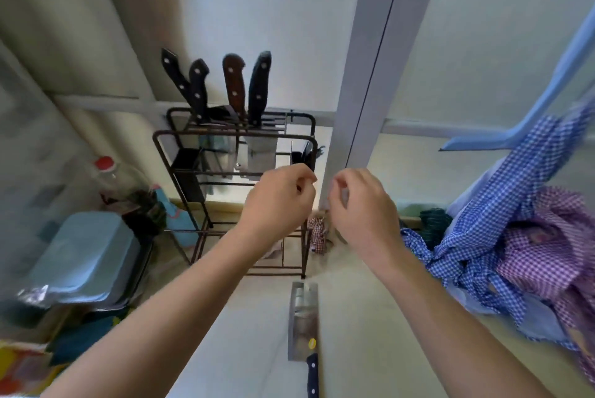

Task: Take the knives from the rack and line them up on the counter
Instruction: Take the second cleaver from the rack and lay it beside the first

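Hands raised before the knife rack, one cleaver already on the bench.

Head view: the left hand and right hand hover side by side just in front of the dark wire rack, fingers loosely curled, neither gripping anything. Four knives stand in the rack's top, three black-handled and one brown handle among them. Nearer than the rack, a cleaver lies flat on the bench. Right of the rack, checked cloths are heaped.

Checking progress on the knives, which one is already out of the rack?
The cleaver with the dark blue handle, lying flat on the counter; the other four stand in the rack.
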